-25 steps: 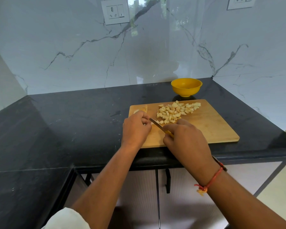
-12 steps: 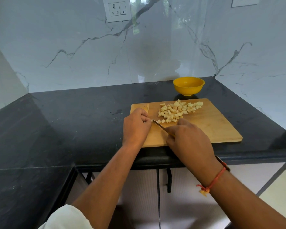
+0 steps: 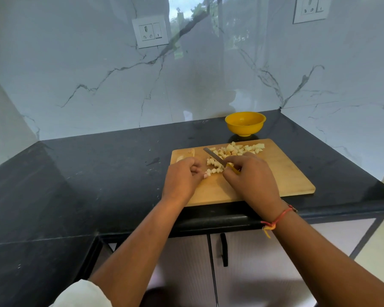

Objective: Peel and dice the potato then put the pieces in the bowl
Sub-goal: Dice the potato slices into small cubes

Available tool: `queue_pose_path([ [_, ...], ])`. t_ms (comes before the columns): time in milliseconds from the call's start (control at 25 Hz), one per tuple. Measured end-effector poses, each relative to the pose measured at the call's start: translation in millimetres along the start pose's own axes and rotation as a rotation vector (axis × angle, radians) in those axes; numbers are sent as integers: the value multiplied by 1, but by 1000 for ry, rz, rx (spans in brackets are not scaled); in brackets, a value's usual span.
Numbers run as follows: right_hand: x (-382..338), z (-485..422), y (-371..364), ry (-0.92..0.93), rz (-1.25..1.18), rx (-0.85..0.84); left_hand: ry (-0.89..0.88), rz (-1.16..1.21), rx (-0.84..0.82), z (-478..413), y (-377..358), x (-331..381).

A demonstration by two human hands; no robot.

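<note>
A wooden board (image 3: 275, 173) lies on the dark bench (image 3: 98, 173), near its front edge. On the far half of the board there is a heap of potato pieces (image 3: 237, 149), pale and small. A few of them are scattered toward the middle, between the two hands. The right hand (image 3: 251, 178) grips a knife (image 3: 213, 155) by its yellow handle, with the fingers closed around it. The blade points away and to the left and lies over the loose pieces.

The left hand (image 3: 182, 178) rests on the left part of the board with its fingers curled. The tips are just beside one small piece (I cannot tell if they pinch it). One bigger potato slice (image 3: 185, 155) lies alone at the far left corner of the board. The yellow bowl (image 3: 245, 122) stands on the bench just behind the board, close to the marble wall (image 3: 120, 85). A red thread (image 3: 277, 218) is tied on the right wrist.
</note>
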State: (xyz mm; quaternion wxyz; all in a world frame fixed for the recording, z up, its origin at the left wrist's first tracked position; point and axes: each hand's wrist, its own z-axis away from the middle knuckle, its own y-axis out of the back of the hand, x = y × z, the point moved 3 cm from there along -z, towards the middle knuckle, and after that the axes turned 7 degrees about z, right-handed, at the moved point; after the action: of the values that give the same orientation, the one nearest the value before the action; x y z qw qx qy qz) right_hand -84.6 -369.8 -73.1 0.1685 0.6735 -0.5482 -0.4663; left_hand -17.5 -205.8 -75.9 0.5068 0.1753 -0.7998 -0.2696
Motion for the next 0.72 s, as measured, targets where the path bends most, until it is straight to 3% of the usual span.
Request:
queue_pose_path([
  [360,12,2,-8,-74,-20,24,-43,-148,-157,-27,-10,16],
  [720,11,5,-5,-59,21,33,-110,-92,-62,-31,-18,19],
])
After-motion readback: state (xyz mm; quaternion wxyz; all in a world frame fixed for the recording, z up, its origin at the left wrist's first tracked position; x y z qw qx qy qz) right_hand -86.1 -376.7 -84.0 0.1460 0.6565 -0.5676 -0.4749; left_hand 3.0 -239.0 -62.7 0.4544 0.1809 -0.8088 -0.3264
